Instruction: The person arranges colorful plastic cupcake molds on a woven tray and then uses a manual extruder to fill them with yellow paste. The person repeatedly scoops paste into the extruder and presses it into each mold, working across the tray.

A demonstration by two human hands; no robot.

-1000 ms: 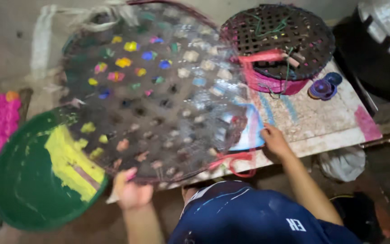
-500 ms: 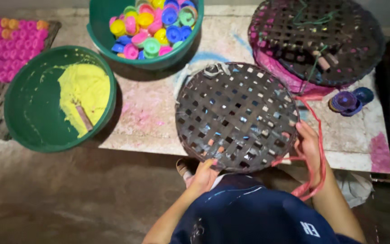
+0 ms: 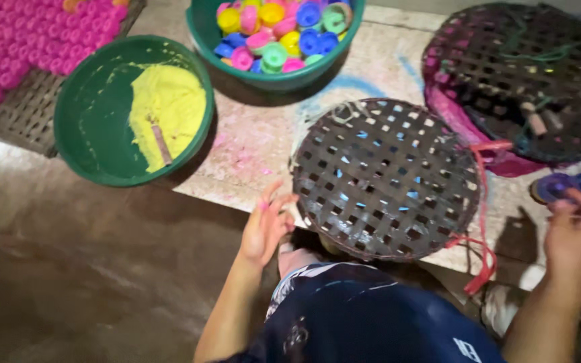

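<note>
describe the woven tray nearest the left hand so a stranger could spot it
On the paint-stained worktop, look at the near edge, just right of the open left hand. The round dark woven lattice tray lies flat there. Unlike the other dark tray behind it, it carries a red cord and nothing on top.

Both hands (image 3: 267, 225) (image 3: 573, 232) open — outstretched

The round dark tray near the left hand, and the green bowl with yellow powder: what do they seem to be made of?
The round dark lattice tray looks woven from flat strips, perhaps bamboo or plastic; square gaps show between crossing bands, matt finish. The green round bowl seems moulded plastic: smooth, even colour, slight sheen, a thin rolled rim.
</note>
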